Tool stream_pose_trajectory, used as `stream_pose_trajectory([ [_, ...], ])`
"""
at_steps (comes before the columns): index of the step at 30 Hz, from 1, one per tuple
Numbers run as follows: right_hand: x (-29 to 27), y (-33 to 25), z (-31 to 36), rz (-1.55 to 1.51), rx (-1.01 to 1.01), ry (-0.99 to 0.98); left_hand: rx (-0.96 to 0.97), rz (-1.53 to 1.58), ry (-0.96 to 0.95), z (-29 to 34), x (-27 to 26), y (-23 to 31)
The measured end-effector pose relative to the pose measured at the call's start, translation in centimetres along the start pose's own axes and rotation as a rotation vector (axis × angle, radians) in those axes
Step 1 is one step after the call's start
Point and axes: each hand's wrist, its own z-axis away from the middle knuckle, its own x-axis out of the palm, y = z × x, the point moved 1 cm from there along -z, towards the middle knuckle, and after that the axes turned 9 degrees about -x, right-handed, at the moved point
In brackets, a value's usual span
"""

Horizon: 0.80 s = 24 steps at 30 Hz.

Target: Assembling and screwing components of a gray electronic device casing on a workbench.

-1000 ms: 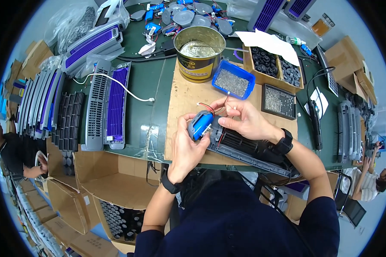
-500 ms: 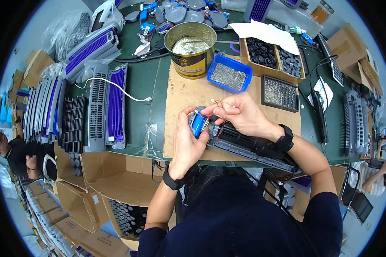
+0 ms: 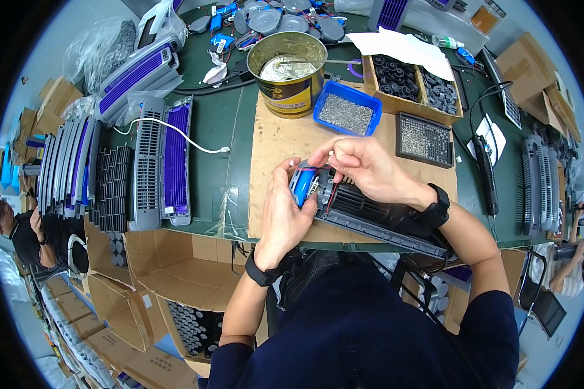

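Note:
A long dark grey plastic housing point(image 3: 386, 228) with a slatted middle lies slantwise in front of me. At its left end is a blue cylindrical battery point(image 3: 302, 188) with thin wires. My left hand point(image 3: 282, 214) is closed around that end, its thumb and fingers on either side of the battery. Just above it, the fingers of my right hand point(image 3: 373, 172) are pinched together on a thin wire, with a small white connector point(image 3: 331, 153) at the fingertips. Another white connector point(image 3: 291, 164) shows beside my left fingertips. The wires' path is partly hidden by my fingers.
Cardboard point(image 3: 272, 139) covers the green bench point(image 3: 220, 175). Behind my hands stand a metal can point(image 3: 285, 94), a blue tray of screws point(image 3: 373, 117), a black screw tray point(image 3: 448, 159) and a parts box point(image 3: 444, 118). A power screwdriver point(image 3: 485, 175) lies right; grey-purple panels point(image 3: 175, 162) lie left.
My right hand has shifted slightly left toward the battery end, drawing the wire with it. One white connector now lies by my left fingertips. The person at far left has raised a hand.

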Motion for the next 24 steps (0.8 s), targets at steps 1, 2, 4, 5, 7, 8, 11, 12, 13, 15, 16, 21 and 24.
stream_pose_trajectory([
  [1,0.2,0.3,0.0,0.062,-0.097,0.022,0.029,0.002,-0.006,0.0,0.1,0.0],
  [2,0.3,0.4,0.0,0.125,-0.193,0.044,0.029,0.002,-0.007,0.0,0.1,0.1],
  [4,0.6,-1.0,-0.1,0.161,-0.084,-0.022,0.008,0.019,-0.053,0.0,-0.1,0.5],
  [5,0.7,-1.3,-0.2,0.198,0.025,-0.085,0.004,0.019,-0.051,0.0,-0.2,0.6],
  [7,0.7,-1.0,-0.1,0.323,-0.034,-0.107,0.005,-0.059,-0.083,0.0,-0.4,1.1],
  [8,0.5,0.0,0.0,0.280,-0.054,-0.059,0.007,-0.060,-0.085,-0.1,-0.5,1.3],
  [11,0.6,0.5,0.1,0.111,-0.134,0.011,-0.001,-0.063,-0.118,-0.3,-0.5,1.2],
  [12,0.8,-0.7,0.1,-0.047,-0.025,0.006,-0.026,-0.010,-0.140,-0.2,-0.5,1.0],
  [13,0.9,-1.3,0.0,-0.206,0.085,0.001,-0.051,0.043,-0.163,-0.2,-0.6,0.8],
  [15,0.6,-1.7,-0.2,-0.010,0.056,-0.098,-0.065,0.064,-0.167,-0.1,-0.6,0.9],
  [16,0.4,-1.8,-0.2,0.189,0.027,-0.194,-0.076,0.086,-0.172,-0.1,-0.6,0.9],
  [21,0.4,-0.7,0.3,0.600,-0.130,-0.310,-0.078,0.090,-0.224,-0.3,-0.7,0.8],
  [24,0.7,0.4,0.7,0.671,-0.298,-0.281,-0.106,0.207,-0.333,-0.7,-0.6,-0.1],
])
